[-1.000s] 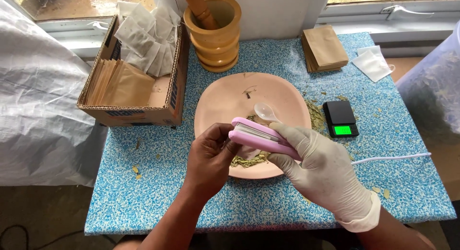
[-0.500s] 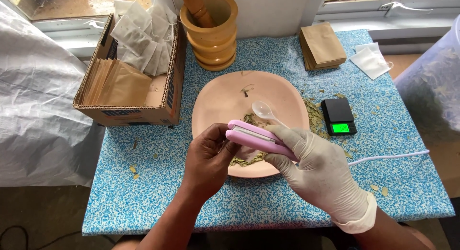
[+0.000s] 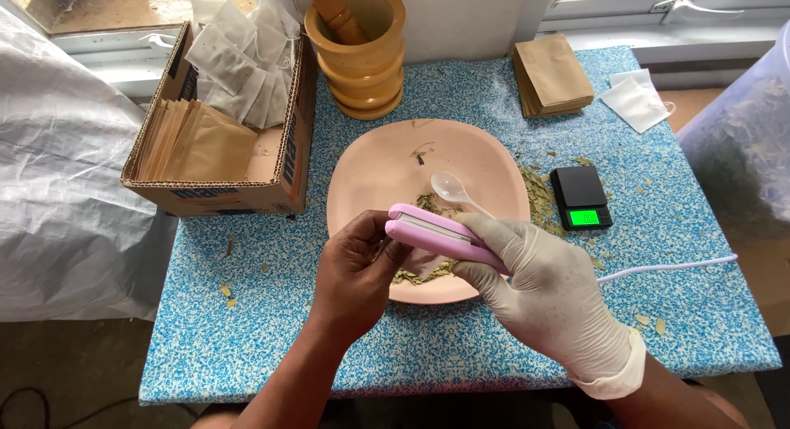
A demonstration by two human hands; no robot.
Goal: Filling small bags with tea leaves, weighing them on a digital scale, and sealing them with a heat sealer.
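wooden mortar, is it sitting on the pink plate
No, the wooden mortar stands on the blue table behind the pink plate, apart from it.

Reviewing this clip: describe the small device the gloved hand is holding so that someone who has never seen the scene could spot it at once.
Start at the blue speckled table and find the round pink plate at its centre. Over the plate's near edge, the gloved right hand grips a slim pink clamp-like device, with the bare left hand at its tip. It is the only pink handheld tool, trailing a white cord.
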